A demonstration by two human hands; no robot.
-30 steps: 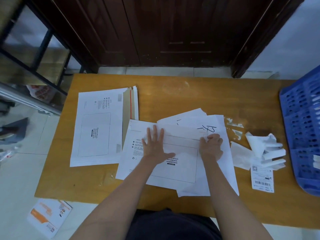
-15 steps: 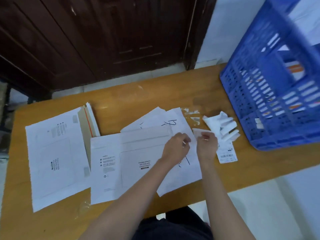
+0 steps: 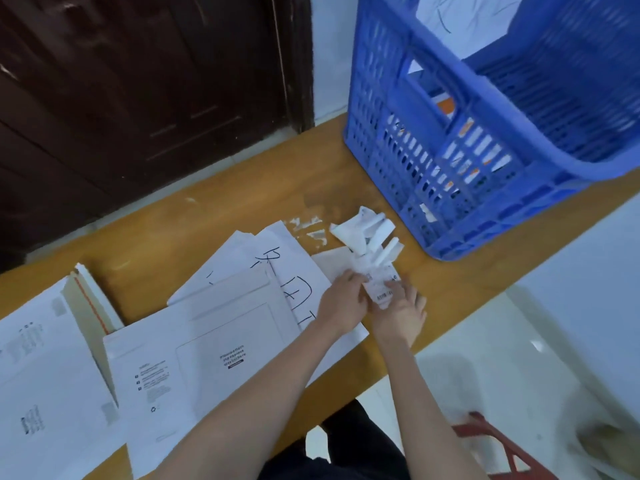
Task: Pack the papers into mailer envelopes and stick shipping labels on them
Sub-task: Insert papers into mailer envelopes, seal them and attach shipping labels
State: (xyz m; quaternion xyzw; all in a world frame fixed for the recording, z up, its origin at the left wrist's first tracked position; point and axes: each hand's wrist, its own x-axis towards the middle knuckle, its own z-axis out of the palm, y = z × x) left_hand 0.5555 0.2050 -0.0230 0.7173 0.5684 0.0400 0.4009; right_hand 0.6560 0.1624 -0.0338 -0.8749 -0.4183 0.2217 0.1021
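Note:
A white mailer envelope point(image 3: 207, 355) with a printed label box lies on the wooden table point(image 3: 214, 230), on top of loose papers point(image 3: 277, 268) with black handwriting. To its right, both hands meet over a white shipping label point(image 3: 381, 289) with a barcode. My left hand point(image 3: 343, 303) pinches the label's left edge. My right hand point(image 3: 401, 310) holds it from below with fingers curled under it. A heap of crumpled white backing strips point(image 3: 367, 230) lies just beyond the label.
A stack of more mailer envelopes point(image 3: 45, 375) lies at the left. A blue plastic crate point(image 3: 485, 140) with envelopes inside stands at the table's right end. A dark wooden door point(image 3: 138, 98) is behind the table. A red stool point(image 3: 495, 441) stands on the floor at the lower right.
Both hands left the envelope and moved right to the shipping label, lifting it off the table. The camera swung right, bringing the blue crate into view.

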